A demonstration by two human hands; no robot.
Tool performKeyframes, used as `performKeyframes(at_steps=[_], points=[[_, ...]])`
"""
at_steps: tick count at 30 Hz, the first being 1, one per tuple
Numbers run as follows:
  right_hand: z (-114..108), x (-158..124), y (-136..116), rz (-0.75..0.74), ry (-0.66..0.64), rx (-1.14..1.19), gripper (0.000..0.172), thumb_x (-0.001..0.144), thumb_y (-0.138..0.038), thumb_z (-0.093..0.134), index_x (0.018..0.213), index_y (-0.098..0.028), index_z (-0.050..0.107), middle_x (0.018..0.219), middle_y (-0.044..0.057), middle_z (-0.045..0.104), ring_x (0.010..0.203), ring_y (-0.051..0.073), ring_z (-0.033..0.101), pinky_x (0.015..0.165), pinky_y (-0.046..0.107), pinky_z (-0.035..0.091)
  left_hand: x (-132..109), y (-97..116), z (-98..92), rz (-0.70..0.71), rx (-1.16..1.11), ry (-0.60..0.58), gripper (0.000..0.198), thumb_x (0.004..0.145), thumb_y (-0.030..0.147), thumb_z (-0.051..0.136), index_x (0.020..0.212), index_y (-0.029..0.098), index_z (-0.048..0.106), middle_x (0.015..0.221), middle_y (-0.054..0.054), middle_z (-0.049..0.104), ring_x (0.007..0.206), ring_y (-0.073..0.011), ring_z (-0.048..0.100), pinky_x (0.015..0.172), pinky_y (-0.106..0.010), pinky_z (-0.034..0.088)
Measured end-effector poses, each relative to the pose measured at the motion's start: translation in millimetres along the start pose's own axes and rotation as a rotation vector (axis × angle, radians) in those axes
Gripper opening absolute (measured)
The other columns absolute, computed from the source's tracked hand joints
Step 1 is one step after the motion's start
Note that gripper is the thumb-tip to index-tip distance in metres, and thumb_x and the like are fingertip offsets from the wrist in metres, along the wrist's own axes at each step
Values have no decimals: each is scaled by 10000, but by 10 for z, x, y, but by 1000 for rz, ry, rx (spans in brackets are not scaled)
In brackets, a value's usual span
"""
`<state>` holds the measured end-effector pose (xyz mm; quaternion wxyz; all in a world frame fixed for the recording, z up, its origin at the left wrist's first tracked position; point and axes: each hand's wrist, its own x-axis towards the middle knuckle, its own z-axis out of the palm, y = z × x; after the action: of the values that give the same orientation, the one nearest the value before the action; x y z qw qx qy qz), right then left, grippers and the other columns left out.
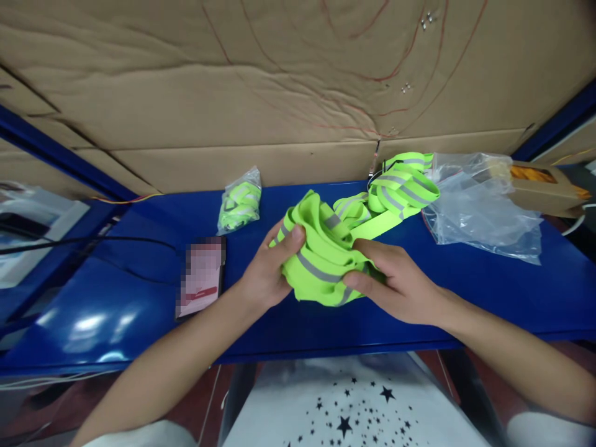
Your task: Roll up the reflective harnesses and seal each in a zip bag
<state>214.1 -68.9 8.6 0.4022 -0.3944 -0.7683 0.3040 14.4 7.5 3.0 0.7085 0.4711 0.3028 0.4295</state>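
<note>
Both my hands hold a bundle of neon-green straps with grey reflective stripes (321,257) just above the blue table (488,292). My left hand (267,273) grips its left side, thumb pressed on top. My right hand (395,282) closes round its right side, fingers curled onto the fabric. More of the same green strapping (403,186) trails away to the back right, lying loose on the table.
A small clear bag packed with green straps (239,202) lies at the back left. Crumpled clear plastic bags (479,202) sit at the right, beside a cardboard box (544,183). A blurred pink card (201,278) lies left of my hands. Cardboard sheets (279,81) form the backdrop.
</note>
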Motion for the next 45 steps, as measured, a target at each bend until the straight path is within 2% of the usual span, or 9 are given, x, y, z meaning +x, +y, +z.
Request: performKeyframes(at_steps=[3,9,16,20,24,28,32,40,45], points=[[12,6,-8,-122,33,-88,297,1035,-413,555,852,-180,536,747,-8,513,652,114,490,601,249,377,-43,14,31,-51,50,-82,606,619,746,821,911,221,739,806,-98,740,1049,-404,720,743,-457,630],[62,-11,216,-172,55,-160,350,988,-533,592,932,-193,529,854,27,584,733,143,569,642,258,439,-23,-61,43,-221,-30,-172,606,561,685,877,926,217,752,803,-78,740,785,-302,738,662,-399,612],[97,-27,277,-104,-25,-207,651,965,-728,422,1266,-155,494,1097,144,653,922,244,655,762,358,548,1,-167,43,-231,-26,-293,641,682,667,815,1145,235,716,1082,-107,730,1021,-329,713,860,-435,598],[147,-38,358,-81,-57,-201,549,1014,-686,348,1087,-174,533,1013,123,659,850,224,645,727,345,540,30,-289,66,102,63,-74,452,807,560,782,1121,278,621,1034,-27,664,891,-186,659,796,-306,556],[167,-34,421,-48,-30,-187,479,1040,-627,375,1074,-175,528,1016,117,653,876,211,631,758,322,515,41,-275,36,401,365,37,247,919,456,700,973,241,592,919,-10,616,795,-148,578,761,-278,496],[137,6,367,82,16,-194,443,1045,-601,401,1011,-175,516,860,68,624,732,183,590,670,301,444,36,-224,-28,331,562,-70,360,966,567,570,994,214,635,905,-30,637,814,-176,578,734,-290,469],[117,63,304,303,9,-149,387,1055,-542,405,947,-183,503,773,37,604,679,171,575,647,292,399,35,-304,-46,182,595,-281,688,723,602,827,1200,203,531,1072,-62,643,927,-230,613,756,-311,487],[28,49,312,392,-235,-118,331,1061,-458,340,1051,-162,486,828,66,604,684,186,554,601,315,427,76,-297,-17,111,690,-207,554,772,469,829,1166,187,559,1058,-40,676,983,-230,630,815,-310,495],[-114,54,229,236,-249,16,263,1039,-396,463,1181,-180,512,1107,92,658,976,219,638,852,360,544,61,-269,71,-2,265,-84,404,806,410,815,1097,183,649,1037,-50,724,942,-221,688,825,-313,541]])
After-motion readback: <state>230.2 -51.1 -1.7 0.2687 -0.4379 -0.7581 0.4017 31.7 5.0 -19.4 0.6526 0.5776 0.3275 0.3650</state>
